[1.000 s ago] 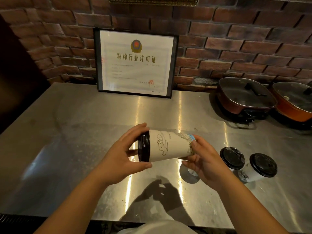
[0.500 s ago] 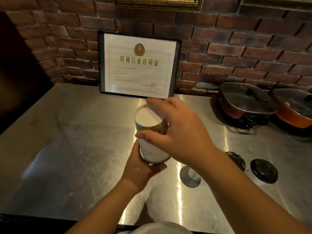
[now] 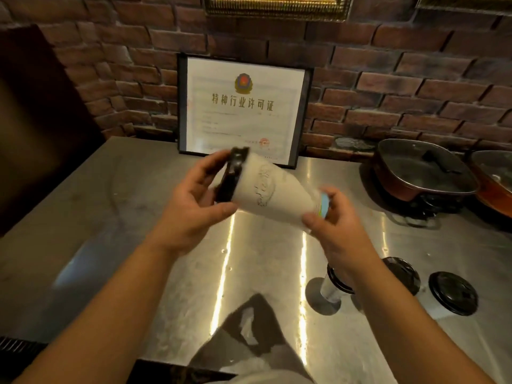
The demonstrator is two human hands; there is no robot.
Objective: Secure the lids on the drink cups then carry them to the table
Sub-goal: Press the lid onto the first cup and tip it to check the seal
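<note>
Both hands hold one white paper drink cup (image 3: pixel 273 191) in the air above the steel counter (image 3: pixel 116 217), in front of the framed certificate (image 3: pixel 243 109) that leans against the brick wall (image 3: pixel 401 87). The cup lies nearly on its side, its lidded end up and to the left, its base down and to the right; it is blurred, so the print on its wall shows only as a dark drawn figure. The left hand (image 3: pixel 194 206) closes around the lidded end, with the thumb along the near side of the cup wall and the fingers curled over the black lid (image 3: pixel 231 176), which sits on the cup's mouth. Whether the lid is pressed fully home cannot be told. The right hand (image 3: pixel 336 225) grips the base end, thumb on the near side and fingers wrapped behind, where a blue and green band marks the cup's foot. On the counter near the right forearm stand more cups: one with a black lid (image 3: pixel 336 284), partly hidden by the wrist, another black lid (image 3: pixel 403 273) just beyond the arm, and a third lidded cup (image 3: pixel 453 292) farther right, each apart from the one in the hands. At the back right of the counter, near the wall, sits a red-brown pan with a glass lid (image 3: pixel 421 170), and a second such pan (image 3: pixel 493 178) is cut off by the right edge. Bright streaks of light run down the counter between the forearms.
</note>
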